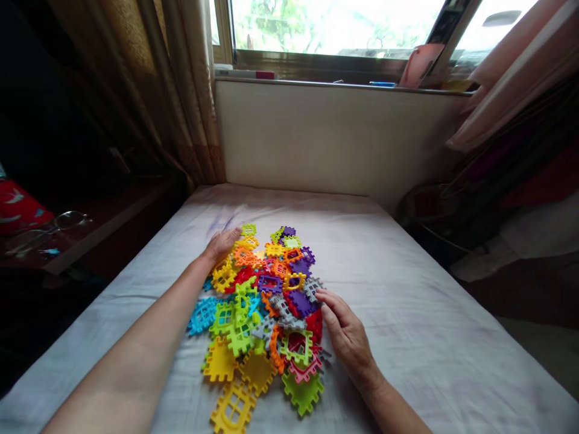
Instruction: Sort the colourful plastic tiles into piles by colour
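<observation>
A heap of colourful plastic interlocking pieces lies on a pale sheet (384,271). At its far left edge is my left hand (222,244), fingers together beside yellow pieces (224,276) and a small lime frame (248,229); whether it grips one is unclear. On the right side, my right hand (344,328) has its fingers apart, the fingertips at a grey piece (313,289). Purple and red pieces lie near that hand. Blue pieces (203,314) are at the heap's left, and a yellow window piece (234,408) and a green square (304,392) lie nearest me.
Beyond the sheet stands a pale wall panel (307,132) under a window ledge. Curtains (181,90) hang at the left. Glasses (70,220) and a red item (20,208) sit on a dark side table (85,238). Hanging cloth is at the right.
</observation>
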Demonstrator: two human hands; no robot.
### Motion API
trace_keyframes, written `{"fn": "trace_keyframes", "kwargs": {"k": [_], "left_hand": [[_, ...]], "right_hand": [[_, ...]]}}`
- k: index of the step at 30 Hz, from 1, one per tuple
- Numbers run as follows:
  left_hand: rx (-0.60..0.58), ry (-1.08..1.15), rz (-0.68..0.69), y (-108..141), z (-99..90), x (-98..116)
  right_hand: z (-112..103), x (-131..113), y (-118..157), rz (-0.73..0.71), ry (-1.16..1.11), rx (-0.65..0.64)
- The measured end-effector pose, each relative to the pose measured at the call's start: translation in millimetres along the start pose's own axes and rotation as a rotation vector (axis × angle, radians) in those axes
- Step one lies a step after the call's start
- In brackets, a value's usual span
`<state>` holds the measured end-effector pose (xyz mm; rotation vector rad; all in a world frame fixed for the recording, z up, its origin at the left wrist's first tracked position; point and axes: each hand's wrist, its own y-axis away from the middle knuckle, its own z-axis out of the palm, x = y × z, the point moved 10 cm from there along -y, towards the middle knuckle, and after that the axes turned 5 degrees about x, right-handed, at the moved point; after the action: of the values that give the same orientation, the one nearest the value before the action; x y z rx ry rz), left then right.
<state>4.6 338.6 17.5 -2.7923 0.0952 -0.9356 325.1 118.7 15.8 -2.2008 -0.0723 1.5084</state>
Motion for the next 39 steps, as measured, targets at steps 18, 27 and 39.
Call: {"fn": "trace_keyframes", "kwargs": {"k": [18, 27, 39], "left_hand": [[-0.107, 0.045, 0.094, 163.3, -61.0, 1.1], [-0.251, -0.249, 0.377, 287.2, -18.8, 51.3], [-0.130, -0.223, 0.276, 291.6, 4.0, 102.0]], "right_hand": [[-6.9, 1.1, -7.7, -0.020, 0.028, 0.098], [-8.2, 4.8, -9.7, 0.015, 0.143, 0.118], [-8.1, -22.6, 40.5, 0.086, 0.008, 0.187]]}}
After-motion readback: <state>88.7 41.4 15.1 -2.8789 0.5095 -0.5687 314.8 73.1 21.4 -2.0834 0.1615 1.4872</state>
